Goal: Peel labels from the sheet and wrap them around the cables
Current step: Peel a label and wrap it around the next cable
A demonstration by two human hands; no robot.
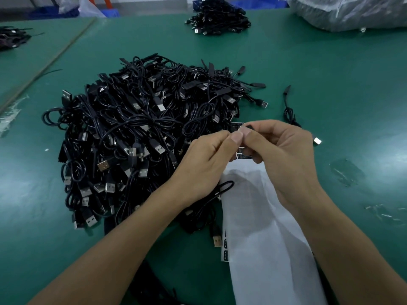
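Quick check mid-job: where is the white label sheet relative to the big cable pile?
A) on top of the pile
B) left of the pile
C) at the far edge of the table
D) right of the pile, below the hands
D: the label sheet lies right of the cable pile, running from below the left hand and right hand, which pinch a label, back toward the person.

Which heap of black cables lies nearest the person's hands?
The big central heap, right beside the left hand; the smaller heap lies at the table's far edge.
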